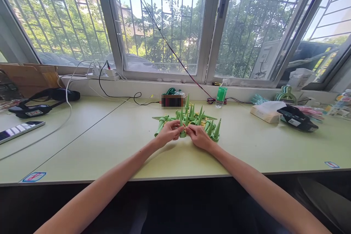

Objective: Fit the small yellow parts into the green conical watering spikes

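Several green plastic spikes (216,131) stand and lie in a cluster on the pale yellow-green table (109,146), with small yellow pieces among them. At the near edge of this cluster, my left hand (170,132) is closed around the side of one upright green spike (182,128). My right hand (197,135) touches that spike's right side, its fingers pinched together. Whatever lies between the right fingertips is too small to make out.
Behind the cluster are a dark box (172,101) and a bottle with a green label (221,94). A tissue box (265,112) and black straps (297,117) lie right; a phone (20,131) and headset (35,108) left. A white cable (68,104) crosses the left side.
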The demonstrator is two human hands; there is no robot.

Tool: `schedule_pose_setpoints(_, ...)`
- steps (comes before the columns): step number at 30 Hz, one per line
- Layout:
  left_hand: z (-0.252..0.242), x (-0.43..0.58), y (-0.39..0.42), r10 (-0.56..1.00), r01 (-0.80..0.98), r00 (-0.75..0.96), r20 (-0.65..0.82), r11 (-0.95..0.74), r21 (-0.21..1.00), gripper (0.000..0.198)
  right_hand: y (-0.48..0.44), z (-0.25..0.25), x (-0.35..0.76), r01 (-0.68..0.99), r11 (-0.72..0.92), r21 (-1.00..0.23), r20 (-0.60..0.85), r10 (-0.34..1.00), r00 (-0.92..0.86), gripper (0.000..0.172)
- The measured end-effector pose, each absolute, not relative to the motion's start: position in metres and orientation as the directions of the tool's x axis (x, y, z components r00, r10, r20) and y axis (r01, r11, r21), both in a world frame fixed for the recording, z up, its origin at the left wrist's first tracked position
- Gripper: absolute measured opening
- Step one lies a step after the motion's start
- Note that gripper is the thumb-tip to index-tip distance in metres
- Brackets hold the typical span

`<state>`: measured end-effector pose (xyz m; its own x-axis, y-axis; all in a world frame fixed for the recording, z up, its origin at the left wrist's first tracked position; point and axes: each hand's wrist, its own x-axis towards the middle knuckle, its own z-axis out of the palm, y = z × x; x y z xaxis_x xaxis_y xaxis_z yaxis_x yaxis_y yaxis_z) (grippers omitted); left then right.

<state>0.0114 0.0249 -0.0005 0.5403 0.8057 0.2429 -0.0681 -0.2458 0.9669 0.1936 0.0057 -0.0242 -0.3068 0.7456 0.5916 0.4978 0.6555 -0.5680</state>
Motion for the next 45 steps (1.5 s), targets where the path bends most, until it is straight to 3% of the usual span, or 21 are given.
schedule_pose_setpoints(8, 0.004, 0.004, 0.027, 0.803, -0.169, 0.591, -0.079, 0.218, 0.961, 0.039, 0.006, -0.028, 0.197, 0.535, 0.767, -0.354, 0.674, 0.606, -0.422, 0.033)
schedule_pose_setpoints(12, 0.002, 0.003, 0.030, 0.791, -0.200, 0.599, -0.122, 0.296, 0.934, 0.039, 0.004, -0.026, 0.197, 0.554, 0.783, -0.282, 0.685, 0.569, -0.455, 0.029)
schedule_pose_setpoints(15, 0.001, 0.005, 0.028, 0.802, -0.216, 0.595, -0.059, 0.230, 0.949, 0.041, 0.004, -0.027, 0.197, 0.575, 0.766, -0.289, 0.685, 0.585, -0.435, 0.030)
schedule_pose_setpoints(19, 0.002, 0.010, 0.022, 0.818, -0.177, 0.566, 0.104, -0.003, 0.984, 0.042, 0.005, -0.028, 0.195, 0.586, 0.730, -0.353, 0.669, 0.635, -0.388, 0.032)
schedule_pose_setpoints(24, -0.002, 0.015, 0.020, 0.804, -0.022, 0.518, 0.292, -0.329, 0.944, 0.039, 0.004, -0.024, 0.193, 0.539, 0.641, -0.547, 0.586, 0.753, -0.300, 0.036)
schedule_pose_setpoints(27, -0.006, 0.016, 0.021, 0.761, 0.090, 0.497, 0.416, -0.522, 0.848, 0.030, 0.005, -0.021, 0.192, 0.503, 0.582, -0.639, 0.536, 0.806, -0.252, 0.040)
schedule_pose_setpoints(31, -0.004, 0.014, 0.021, 0.630, 0.223, 0.490, 0.602, -0.759, 0.612, 0.017, 0.008, -0.021, 0.192, 0.424, 0.506, -0.751, 0.452, 0.862, -0.228, 0.041)
schedule_pose_setpoints(35, 0.001, 0.013, 0.020, 0.629, 0.260, 0.497, 0.598, -0.766, 0.589, 0.018, 0.010, -0.023, 0.191, 0.363, 0.483, -0.797, 0.429, 0.875, -0.223, 0.040)
schedule_pose_setpoints(41, -0.003, 0.017, 0.025, 0.770, 0.109, 0.472, 0.429, -0.534, 0.838, 0.027, 0.008, -0.022, 0.192, 0.383, 0.524, -0.761, 0.481, 0.851, -0.209, 0.043)
schedule_pose_setpoints(45, -0.005, 0.020, 0.026, 0.801, -0.031, 0.488, 0.347, -0.381, 0.924, 0.037, 0.005, -0.022, 0.192, 0.447, 0.563, -0.695, 0.534, 0.821, -0.204, 0.045)
